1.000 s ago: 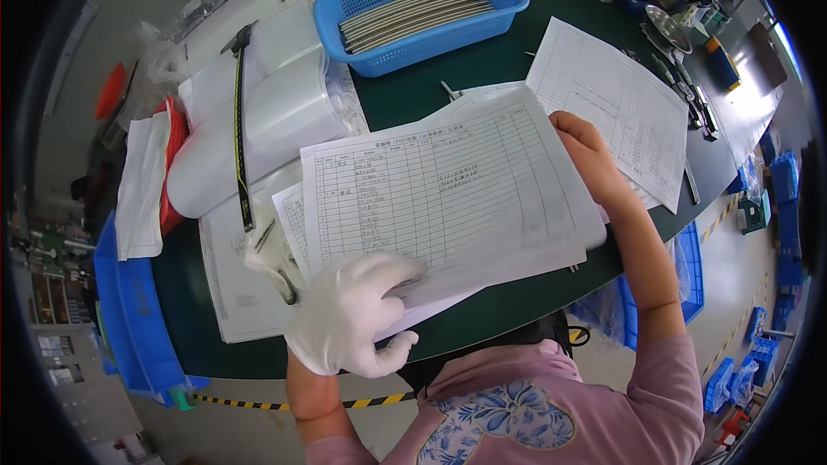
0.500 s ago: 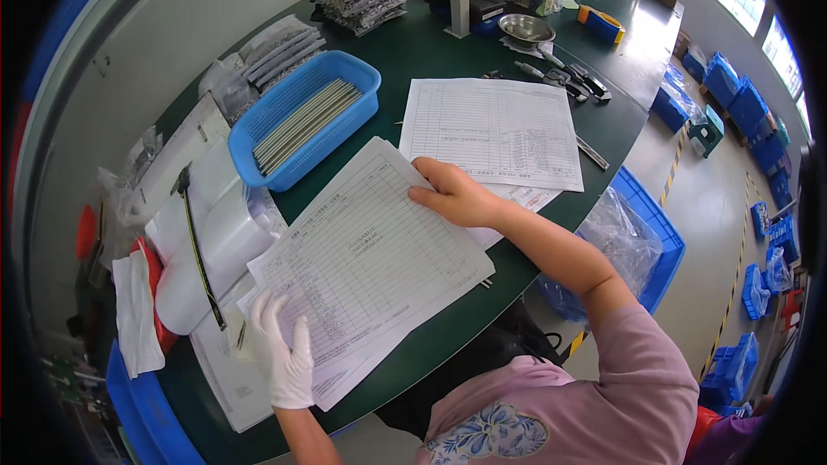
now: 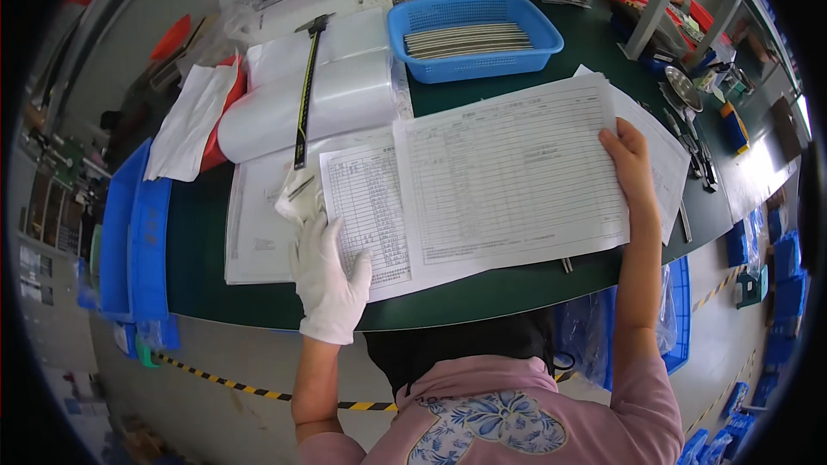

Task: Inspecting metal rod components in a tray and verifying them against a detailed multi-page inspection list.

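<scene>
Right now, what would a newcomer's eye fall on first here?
Probably the large printed form near picture centre, its right edge held by the bare right hand. To its lower left, the white-gloved left hand overlaps another sheet's edge; beyond the form, a bright blue basket holds long thin rods.

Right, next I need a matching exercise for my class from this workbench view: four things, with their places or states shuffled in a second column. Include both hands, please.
Column one
1. left hand
2. right hand
3. light-blue basket
4. black-and-yellow tool

Column two
A. contains thin rods
B. bare, gripping printed sheets at the right edge
C. lying across plastic sheeting
D. white-gloved

Pairs: 1-D, 2-B, 3-A, 4-C
</scene>
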{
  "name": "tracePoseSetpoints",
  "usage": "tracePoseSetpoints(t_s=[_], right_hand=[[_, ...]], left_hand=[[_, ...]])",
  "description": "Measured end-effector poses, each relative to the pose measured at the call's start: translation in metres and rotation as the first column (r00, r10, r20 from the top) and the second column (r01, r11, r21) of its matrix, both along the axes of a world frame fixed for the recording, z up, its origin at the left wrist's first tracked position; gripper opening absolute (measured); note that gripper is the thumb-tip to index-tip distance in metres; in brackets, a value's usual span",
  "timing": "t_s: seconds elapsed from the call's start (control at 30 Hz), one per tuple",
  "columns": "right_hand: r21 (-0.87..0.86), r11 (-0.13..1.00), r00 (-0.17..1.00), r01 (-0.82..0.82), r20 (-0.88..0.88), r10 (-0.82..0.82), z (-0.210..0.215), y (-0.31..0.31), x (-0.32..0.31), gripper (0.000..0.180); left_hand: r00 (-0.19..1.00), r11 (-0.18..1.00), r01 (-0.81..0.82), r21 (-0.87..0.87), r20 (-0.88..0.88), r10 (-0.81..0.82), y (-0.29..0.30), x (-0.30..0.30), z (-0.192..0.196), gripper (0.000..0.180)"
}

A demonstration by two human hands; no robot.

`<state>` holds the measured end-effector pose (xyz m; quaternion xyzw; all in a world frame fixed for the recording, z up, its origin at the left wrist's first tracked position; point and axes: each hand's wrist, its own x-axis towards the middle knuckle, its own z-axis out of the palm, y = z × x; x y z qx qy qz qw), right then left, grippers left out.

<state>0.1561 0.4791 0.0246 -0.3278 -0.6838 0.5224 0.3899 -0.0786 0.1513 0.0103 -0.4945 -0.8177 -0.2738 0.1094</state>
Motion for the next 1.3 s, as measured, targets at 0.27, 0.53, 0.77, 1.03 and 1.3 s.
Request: tracePoseSetpoints(t_s=[0.27, 0.53, 0.77, 1.03, 1.3], right_hand=[[-0.22, 0.923, 0.891, 0.315, -0.266, -0.367, 0.006, 0.043, 0.035, 0.024], [-0.333, 0.886, 0.853, 0.324, -0.302, -0.425, -0.003, 0.065, 0.07, 0.024], [-0.373, 0.864, 0.817, 0.338, -0.34, -0.466, -0.028, 0.081, 0.105, 0.022], [-0.21, 0.779, 0.741, 0.591, -0.24, -0.627, -0.011, 0.054, 0.096, 0.024], [-0.01, 0.67, 0.669, 0.743, -0.031, -0.743, -0.012, 0.05, 0.103, 0.025]], left_hand=[[0.998, 0.999, -0.043, -0.013, 0.053, 0.044, -0.002, 0.004, -0.006, 0.06], [0.992, 0.992, 0.114, -0.044, -0.046, -0.116, 0.002, 0.022, 0.023, 0.056], [0.917, 0.878, 0.385, -0.285, 0.01, -0.399, 0.014, 0.014, 0.036, 0.064], [0.87, 0.833, 0.492, -0.253, 0.161, -0.465, 0.022, 0.002, 0.04, 0.046], [0.85, 0.939, 0.334, -0.078, 0.456, -0.264, 0.008, 0.003, 0.026, 0.011]])
